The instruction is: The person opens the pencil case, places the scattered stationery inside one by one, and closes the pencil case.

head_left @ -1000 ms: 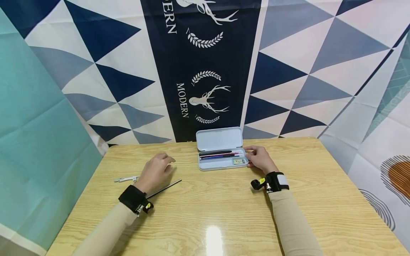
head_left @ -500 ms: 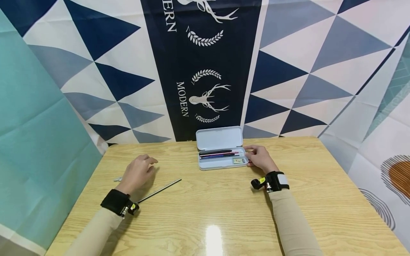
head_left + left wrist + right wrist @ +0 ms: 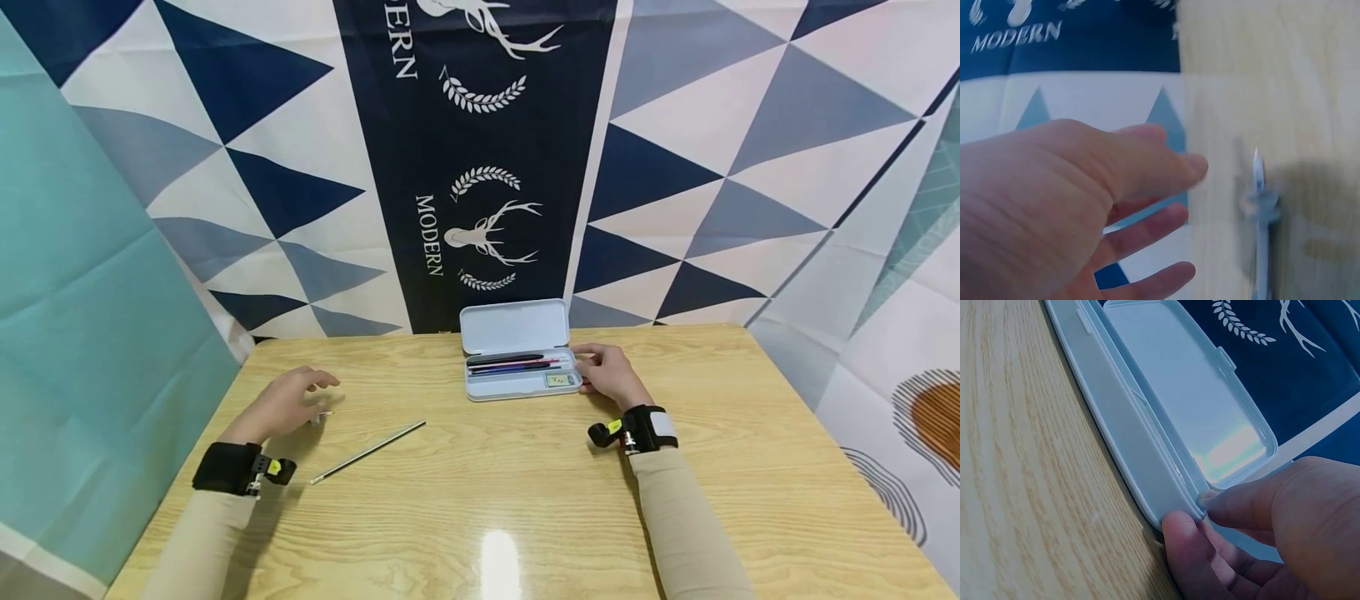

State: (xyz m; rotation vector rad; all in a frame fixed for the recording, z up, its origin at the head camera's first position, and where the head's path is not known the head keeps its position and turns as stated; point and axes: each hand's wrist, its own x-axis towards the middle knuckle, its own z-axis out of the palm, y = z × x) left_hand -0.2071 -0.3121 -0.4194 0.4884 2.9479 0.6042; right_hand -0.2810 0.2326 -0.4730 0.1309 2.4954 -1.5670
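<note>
In the head view my left hand hovers at the left of the table, fingers relaxed and apart. Partly hidden beneath it lies a slim white drawing compass; the left wrist view shows this compass with its pointed tip, apart from the fingers. A pencil lies slanted on the wood to the right of that hand. At the back stands a pale blue pencil case, lid raised. My right hand pinches its right end; in the right wrist view the thumb rests on the rim.
Inside the case lie several dark and coloured pens and a small eraser-like block with a printed label. Behind the wooden table hangs a patterned cloth close to the raised lid.
My left hand has moved left, away from the pencil, which now shows in full. It passes over the compass, covering most of it. The right hand stays at the pencil case.
</note>
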